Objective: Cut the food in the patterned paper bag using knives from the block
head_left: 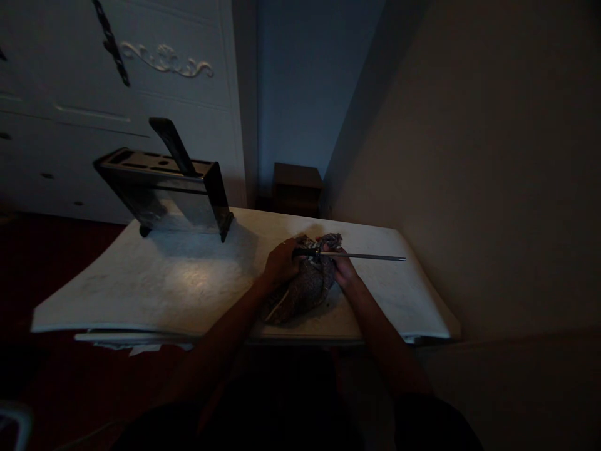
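— Dim room: pale cabinet [188,119] upper left, plain wall [507,188] filling the right, white tabletop [375,285] across the middle. What is on it?

— Left of centre stands a knife block [181,210], one black handle [173,147] slanting up from it. Just right of centre, a metal rod [370,256] lies level above a crumpled patterned cloth [305,291], its tip pointing right.

— And the hands?

— The left hand [282,264] is curled closed at the rod's dark grip end. The right hand [346,266] is bunched around the cloth, beside the rod's base. Shadow hides the fingertips, so I cannot tell how hard either presses.

— Which step is it?

— Probably wiping the rod, or about to. The next move seems to call for a steady left hold and cloth folded around the shaft.

— Any room to move?

— The rod's tip stops short of the tabletop's right edge, with the wall close beyond. The cloth lies near the front edge, so it could slip over. More bare surface opens at left, in front of the block.
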The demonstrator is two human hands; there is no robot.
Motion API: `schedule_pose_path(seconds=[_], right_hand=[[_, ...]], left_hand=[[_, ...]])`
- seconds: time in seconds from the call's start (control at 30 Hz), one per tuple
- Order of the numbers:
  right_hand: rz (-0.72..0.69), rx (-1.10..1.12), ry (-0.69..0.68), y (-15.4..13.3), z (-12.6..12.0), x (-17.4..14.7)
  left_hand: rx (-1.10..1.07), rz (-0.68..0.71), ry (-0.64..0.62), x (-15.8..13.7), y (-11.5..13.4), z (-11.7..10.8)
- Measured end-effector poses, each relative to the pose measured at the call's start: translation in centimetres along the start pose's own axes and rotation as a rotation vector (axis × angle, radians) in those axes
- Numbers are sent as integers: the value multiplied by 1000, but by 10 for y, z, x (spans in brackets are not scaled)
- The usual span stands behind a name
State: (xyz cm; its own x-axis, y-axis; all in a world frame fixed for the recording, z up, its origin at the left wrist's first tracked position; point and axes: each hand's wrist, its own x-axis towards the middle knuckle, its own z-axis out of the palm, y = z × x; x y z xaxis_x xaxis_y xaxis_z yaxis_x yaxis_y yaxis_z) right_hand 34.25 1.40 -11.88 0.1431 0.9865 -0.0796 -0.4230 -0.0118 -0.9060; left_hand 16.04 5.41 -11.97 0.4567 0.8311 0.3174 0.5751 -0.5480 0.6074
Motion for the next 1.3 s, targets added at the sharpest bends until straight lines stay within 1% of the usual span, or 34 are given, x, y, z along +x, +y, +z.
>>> schedule_pose_path(seconds=[0.17,0.27,0.4,0.5,0.57,0.7,0.83,0.97,1.17,1.23,1.3], right_hand=[[-4,-16,-8,-2,5,-2],[-9,-9,-12,-3,5,-2],[2,-7,-16,-2,3,-1],[-6,-28,-7,-1,1,0],[-6,-39,5,-1,-1,1],[15,-42,33,2,-6,2],[38,-40,30,5,-10,3],[47,-35,12,6,-9,2],[47,-21,3,7,-8,0],[39,-13,7,7,-7,1],[32,-4,16,6,-6,1]], left_hand=[[19,-91,5,-1,6,-3],[46,-109,11,-1,7,-2],[51,-82,38,-3,6,0],[52,-7,62,-4,6,0],[91,28,51,-4,7,-2],[154,13,31,-4,7,-4],[154,5,61,-5,7,-2],[193,-31,86,-5,7,-1],[183,-80,22,-3,5,0],[155,-67,9,-2,2,2],[112,-13,-4,-2,0,3]])
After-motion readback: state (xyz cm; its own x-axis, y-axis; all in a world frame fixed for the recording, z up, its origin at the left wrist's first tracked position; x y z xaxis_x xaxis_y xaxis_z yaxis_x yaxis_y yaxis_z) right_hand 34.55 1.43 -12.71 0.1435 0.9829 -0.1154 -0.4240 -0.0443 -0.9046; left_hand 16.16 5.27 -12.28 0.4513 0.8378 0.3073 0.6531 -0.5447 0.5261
